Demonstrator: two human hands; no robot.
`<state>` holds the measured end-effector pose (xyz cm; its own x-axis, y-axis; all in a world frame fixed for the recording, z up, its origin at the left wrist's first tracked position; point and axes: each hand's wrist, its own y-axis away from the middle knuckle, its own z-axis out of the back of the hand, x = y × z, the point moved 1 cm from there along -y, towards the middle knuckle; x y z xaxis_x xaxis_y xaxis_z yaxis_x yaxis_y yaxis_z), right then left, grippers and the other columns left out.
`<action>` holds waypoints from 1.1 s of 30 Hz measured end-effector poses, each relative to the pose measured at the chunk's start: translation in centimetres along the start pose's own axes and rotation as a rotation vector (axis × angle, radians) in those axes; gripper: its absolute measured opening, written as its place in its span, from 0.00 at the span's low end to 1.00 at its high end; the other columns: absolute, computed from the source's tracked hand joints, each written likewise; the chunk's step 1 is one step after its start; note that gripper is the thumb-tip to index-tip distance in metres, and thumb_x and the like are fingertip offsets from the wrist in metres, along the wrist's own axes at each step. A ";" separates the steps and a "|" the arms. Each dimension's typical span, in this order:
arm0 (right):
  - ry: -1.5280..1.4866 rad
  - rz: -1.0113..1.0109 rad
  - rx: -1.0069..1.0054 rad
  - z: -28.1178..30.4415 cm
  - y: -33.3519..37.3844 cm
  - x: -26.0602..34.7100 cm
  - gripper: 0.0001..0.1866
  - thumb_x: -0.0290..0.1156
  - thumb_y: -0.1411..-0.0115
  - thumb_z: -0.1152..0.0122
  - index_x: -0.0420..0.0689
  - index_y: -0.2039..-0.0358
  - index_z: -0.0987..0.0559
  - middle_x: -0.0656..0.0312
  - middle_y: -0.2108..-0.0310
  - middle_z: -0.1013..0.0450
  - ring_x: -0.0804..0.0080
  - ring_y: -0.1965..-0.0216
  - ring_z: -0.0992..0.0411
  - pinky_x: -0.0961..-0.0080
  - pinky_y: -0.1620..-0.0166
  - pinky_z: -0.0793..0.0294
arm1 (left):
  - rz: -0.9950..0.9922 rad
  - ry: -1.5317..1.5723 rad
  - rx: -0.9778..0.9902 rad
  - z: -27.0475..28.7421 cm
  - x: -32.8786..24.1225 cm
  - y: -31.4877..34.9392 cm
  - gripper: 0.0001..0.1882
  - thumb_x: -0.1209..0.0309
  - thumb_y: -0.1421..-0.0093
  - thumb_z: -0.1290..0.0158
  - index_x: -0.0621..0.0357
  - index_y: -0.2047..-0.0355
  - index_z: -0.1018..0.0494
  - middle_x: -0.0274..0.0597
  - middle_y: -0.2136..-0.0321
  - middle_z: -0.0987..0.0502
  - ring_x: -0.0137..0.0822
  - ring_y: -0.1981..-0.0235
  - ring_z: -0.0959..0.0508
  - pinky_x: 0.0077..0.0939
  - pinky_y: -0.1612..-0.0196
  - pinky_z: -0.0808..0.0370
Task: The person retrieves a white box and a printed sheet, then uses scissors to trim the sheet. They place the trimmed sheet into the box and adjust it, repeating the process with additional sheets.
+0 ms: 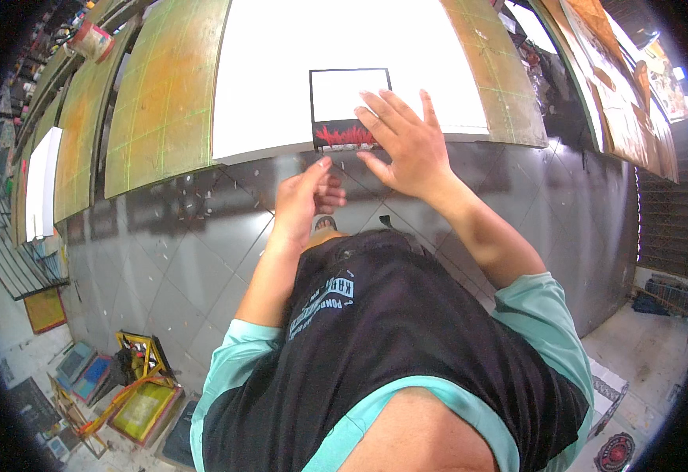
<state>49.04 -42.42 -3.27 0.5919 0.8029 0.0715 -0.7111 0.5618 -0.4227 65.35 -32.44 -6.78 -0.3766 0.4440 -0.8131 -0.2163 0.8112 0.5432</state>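
Note:
A large white sheet (273, 71), which may be the top of a stack, lies on a greenish-yellow board. Near its front edge is a black-bordered print (330, 134) with a white middle and a red jagged design along its lower black strip. My right hand (411, 149) is spread flat over the right side of this print, covering part of it; whether it presses down I cannot tell. Just off the sheet's front edge, below the print, my left hand (303, 197) has loosely bent fingers, slightly blurred, and nothing visible in it.
More greenish-yellow boards (163, 102) stand in a row to the left, with a container (92, 41) on them and a white stack (42, 185) farther along. Framed screens (146, 409) lie on the floor at lower left. Brown paper (627, 94) hangs at the right.

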 end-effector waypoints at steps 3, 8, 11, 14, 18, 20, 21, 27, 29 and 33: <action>-0.027 0.008 0.008 0.1 -0.1 -0.1 0.31 0.43 0.53 0.37 0.50 0.47 0.31 0.64 0.41 0.39 0.65 0.40 0.42 0.43 0.40 0.53 | -0.753 -0.396 -0.248 -0.4 0.2 0.8 0.14 0.60 0.44 0.45 0.60 0.73 0.27 0.39 0.81 0.24 0.31 0.80 0.24 0.21 0.78 0.32; -0.019 0.018 0.056 0.5 -0.3 -0.2 0.31 0.41 0.53 0.38 0.51 0.47 0.32 0.64 0.41 0.40 0.64 0.40 0.42 0.42 0.40 0.54 | -1.446 -1.146 -0.274 -1.7 -3.7 -0.5 0.16 0.66 0.47 0.46 0.54 0.57 0.28 0.41 0.55 0.28 0.41 0.51 0.30 0.39 0.49 0.41; -0.026 0.027 0.077 0.6 -0.5 -0.3 0.31 0.39 0.54 0.39 0.52 0.46 0.32 0.63 0.40 0.41 0.63 0.40 0.43 0.42 0.40 0.54 | -1.387 -1.291 -0.217 -1.7 -3.9 -1.9 0.18 0.65 0.48 0.46 0.53 0.55 0.29 0.41 0.53 0.29 0.41 0.49 0.32 0.44 0.49 0.42; -0.044 0.021 0.084 0.6 -0.7 -0.3 0.31 0.38 0.54 0.40 0.52 0.47 0.32 0.63 0.40 0.41 0.63 0.40 0.43 0.42 0.40 0.54 | -1.389 -1.294 -0.215 -1.5 -3.9 -2.1 0.20 0.64 0.49 0.45 0.52 0.55 0.30 0.41 0.53 0.29 0.42 0.49 0.32 0.45 0.50 0.42; -0.061 0.006 0.112 0.8 -0.9 -0.2 0.31 0.39 0.55 0.38 0.50 0.48 0.31 0.62 0.41 0.41 0.61 0.40 0.43 0.44 0.40 0.51 | -1.351 -1.275 -0.217 -1.5 -4.1 -1.7 0.20 0.63 0.49 0.44 0.53 0.55 0.29 0.42 0.53 0.29 0.43 0.50 0.31 0.43 0.50 0.40; -0.093 -0.011 0.112 0.8 -1.2 0.0 0.31 0.38 0.57 0.37 0.49 0.48 0.31 0.61 0.41 0.40 0.60 0.40 0.43 0.48 0.40 0.49 | -1.330 -1.259 -0.212 -1.3 -4.6 -1.6 0.20 0.63 0.49 0.44 0.54 0.56 0.28 0.42 0.53 0.28 0.42 0.50 0.30 0.41 0.50 0.39; -0.083 -0.010 0.113 0.8 -1.2 0.1 0.31 0.38 0.56 0.37 0.49 0.48 0.31 0.61 0.41 0.40 0.59 0.40 0.43 0.48 0.40 0.49 | -1.322 -1.241 -0.205 -1.2 -4.7 -1.6 0.20 0.62 0.49 0.43 0.53 0.56 0.28 0.42 0.53 0.28 0.42 0.51 0.30 0.41 0.50 0.39; -0.075 0.007 0.083 0.5 -1.5 0.8 0.31 0.36 0.56 0.37 0.48 0.48 0.30 0.60 0.41 0.40 0.57 0.40 0.43 0.48 0.41 0.49 | -1.462 -0.902 -0.368 3.0 -7.0 -0.1 0.18 0.63 0.50 0.43 0.53 0.59 0.27 0.42 0.55 0.28 0.41 0.52 0.29 0.45 0.49 0.42; -0.071 0.011 0.067 0.5 -1.7 0.9 0.30 0.35 0.56 0.36 0.48 0.49 0.29 0.59 0.41 0.39 0.57 0.40 0.42 0.49 0.40 0.49 | -1.497 -0.723 -0.568 6.3 -8.7 0.7 0.14 0.70 0.50 0.44 0.56 0.61 0.26 0.44 0.60 0.25 0.43 0.57 0.26 0.38 0.52 0.37; -0.070 0.033 0.039 0.2 -1.6 0.9 0.30 0.34 0.56 0.36 0.47 0.49 0.29 0.58 0.42 0.37 0.56 0.40 0.42 0.51 0.40 0.50 | -1.356 -0.454 -0.976 14.8 -8.9 0.8 0.09 0.74 0.46 0.45 0.60 0.63 0.25 0.43 0.66 0.23 0.39 0.63 0.24 0.28 0.58 0.30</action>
<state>50.63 -42.52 -2.37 0.5410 0.8322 0.1216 -0.7446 0.5411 -0.3908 81.85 -30.10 -2.19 0.7459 -0.1024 -0.6582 -0.6252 0.2334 -0.7448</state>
